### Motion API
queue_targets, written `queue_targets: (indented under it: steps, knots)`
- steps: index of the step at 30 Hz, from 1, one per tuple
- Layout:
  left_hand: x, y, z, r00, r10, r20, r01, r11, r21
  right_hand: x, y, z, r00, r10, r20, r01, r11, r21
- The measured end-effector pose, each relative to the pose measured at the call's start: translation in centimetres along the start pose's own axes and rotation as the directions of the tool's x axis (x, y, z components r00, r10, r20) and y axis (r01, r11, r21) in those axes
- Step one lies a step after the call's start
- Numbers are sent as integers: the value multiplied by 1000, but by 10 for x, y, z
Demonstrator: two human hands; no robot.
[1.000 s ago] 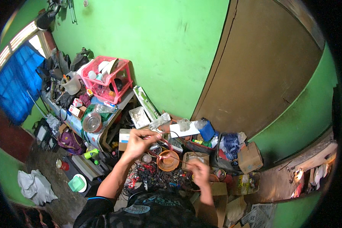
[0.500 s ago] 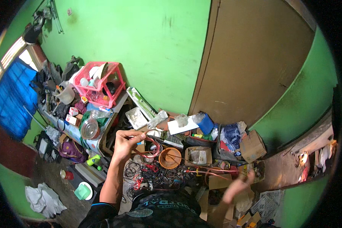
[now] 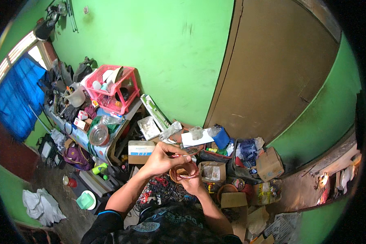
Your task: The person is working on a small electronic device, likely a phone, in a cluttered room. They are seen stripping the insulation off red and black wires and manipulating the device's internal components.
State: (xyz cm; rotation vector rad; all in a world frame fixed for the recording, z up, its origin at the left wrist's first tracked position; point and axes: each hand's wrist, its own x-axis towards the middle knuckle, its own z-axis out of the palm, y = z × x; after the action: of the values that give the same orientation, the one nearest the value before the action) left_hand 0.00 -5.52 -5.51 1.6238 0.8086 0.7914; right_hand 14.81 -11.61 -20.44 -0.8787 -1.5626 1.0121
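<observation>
A loose coil of reddish cable (image 3: 184,176) hangs between my two hands, in front of my chest. Thumb and fingers of my left hand (image 3: 163,158) pinch the upper part of the loop. Close below and to the right, my right hand (image 3: 192,181) is closed round the coil's lower side. Partly hidden behind the coil stands an orange bucket (image 3: 173,175). Beneath my hands lies a tangled heap of black and red wires (image 3: 160,188).
Beyond my hands are a white-and-blue box (image 3: 140,151) and an open cardboard box (image 3: 212,171). A pink rack (image 3: 118,106) with dishes stands on the cluttered table to the left. On the right are an open carton (image 3: 234,200), a black container of cloth (image 3: 248,156) and a brown door (image 3: 272,69).
My right hand has swung in from the far right to meet the left. The cable stretched between them is now gathered into the coil. My left hand has shifted right.
</observation>
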Motion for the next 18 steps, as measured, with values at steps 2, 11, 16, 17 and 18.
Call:
queue_targets:
  steps: [2,11,16,17,18]
  knots:
    - [-1,-2,1,1000,4,24,-3,999,-34,6,-10,11,996,-13,-87,17,999,44]
    - [1,0,0,997,60,-46,-61,998,-2,-15,11,-1,957,49,-287,-43,999,26]
    - [5,-9,-62,933,-30,-358,35,999,10,-102,17,-72,797,33,-603,-244,931,-271]
    - [6,-16,-77,905,-12,-425,5,1000,-16,-125,17,-91,717,137,-683,-318,937,-146]
    - [6,-18,-92,882,-46,-469,25,998,-49,-143,16,-109,633,71,-771,-327,927,-184]
